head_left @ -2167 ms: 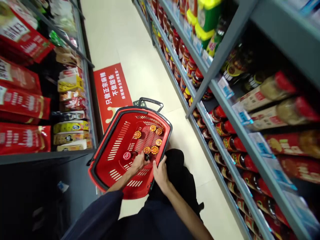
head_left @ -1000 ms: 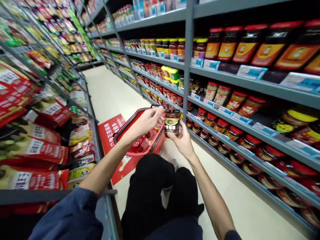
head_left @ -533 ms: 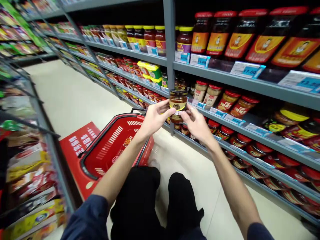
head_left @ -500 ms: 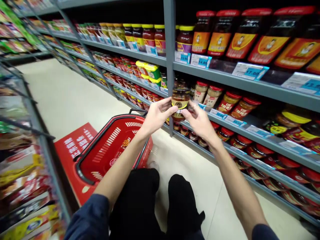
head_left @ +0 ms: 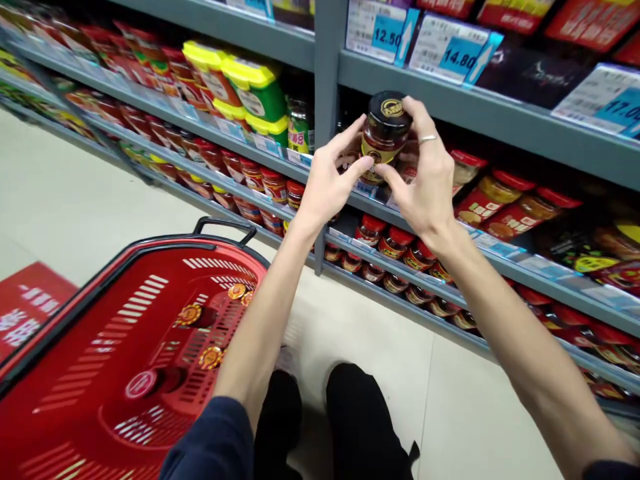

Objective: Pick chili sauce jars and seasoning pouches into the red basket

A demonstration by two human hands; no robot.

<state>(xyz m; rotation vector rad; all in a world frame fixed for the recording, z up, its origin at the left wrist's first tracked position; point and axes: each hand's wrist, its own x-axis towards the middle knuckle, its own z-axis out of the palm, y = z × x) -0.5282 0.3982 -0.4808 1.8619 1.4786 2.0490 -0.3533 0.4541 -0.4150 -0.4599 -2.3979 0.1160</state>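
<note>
Left hand point(head_left: 326, 179), right hand point(head_left: 431, 177) pinching black-lidded jar point(head_left: 386, 132); far-side hold unclear; uneven fingertip pressure could cause slip.

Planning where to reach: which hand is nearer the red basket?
Left. The left hand is above and right of the red basket; the right hand is farther right, across the dark-lidded jar.

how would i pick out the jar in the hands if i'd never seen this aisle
On the grey shelving, find the upright post just left of the 12.50 price tag. Below that tag, the left hand and right hand hold a jar between them. Its black lid with a round gold emblem sets it apart from the red-lidded jars below.
</note>
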